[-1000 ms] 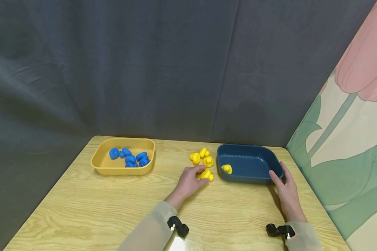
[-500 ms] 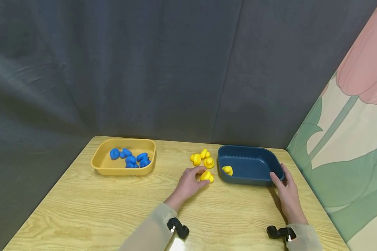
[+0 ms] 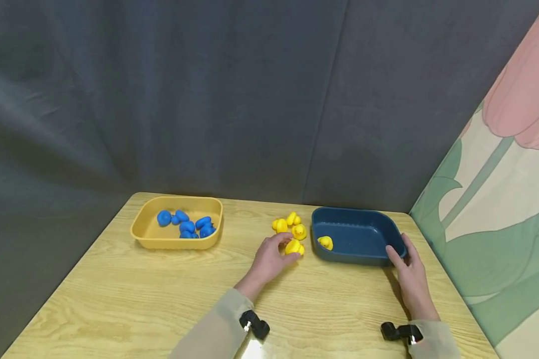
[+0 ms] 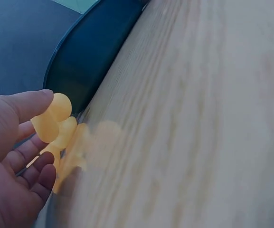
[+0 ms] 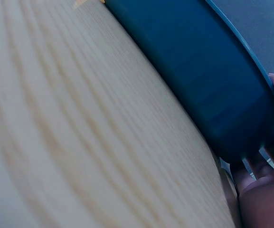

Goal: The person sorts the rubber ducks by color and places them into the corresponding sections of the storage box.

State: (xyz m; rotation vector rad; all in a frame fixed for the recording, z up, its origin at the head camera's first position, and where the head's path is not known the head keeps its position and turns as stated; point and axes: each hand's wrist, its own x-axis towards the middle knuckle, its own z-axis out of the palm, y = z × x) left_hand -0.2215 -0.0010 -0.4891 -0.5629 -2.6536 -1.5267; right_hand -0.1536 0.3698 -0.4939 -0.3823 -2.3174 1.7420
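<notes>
My left hand [image 3: 285, 249] pinches a yellow rubber duck [image 3: 293, 247] between thumb and fingers, just left of the dark blue tray [image 3: 364, 255]. In the left wrist view the duck [image 4: 56, 121] sits at my fingertips [image 4: 30, 102], with the tray wall [image 4: 96, 52] behind it. Three more yellow ducks [image 3: 289, 224] lie on the table beyond my hand. Another yellow duck [image 3: 325, 243] lies inside the blue tray. My right hand [image 3: 396, 248] grips the tray's near right corner. The right wrist view shows the tray wall [image 5: 198, 80] and my fingers [image 5: 265, 190] under its rim.
A yellow tray [image 3: 143, 240] holding several blue ducks [image 3: 186, 227] stands at the far left of the wooden table [image 3: 139, 299]. A dark curtain hangs behind. A floral wall panel [image 3: 498, 209] runs along the table's right edge.
My left hand has shifted the pinched yellow duck slightly away from me, toward the other ducks. The right hand has stayed on the tray corner.
</notes>
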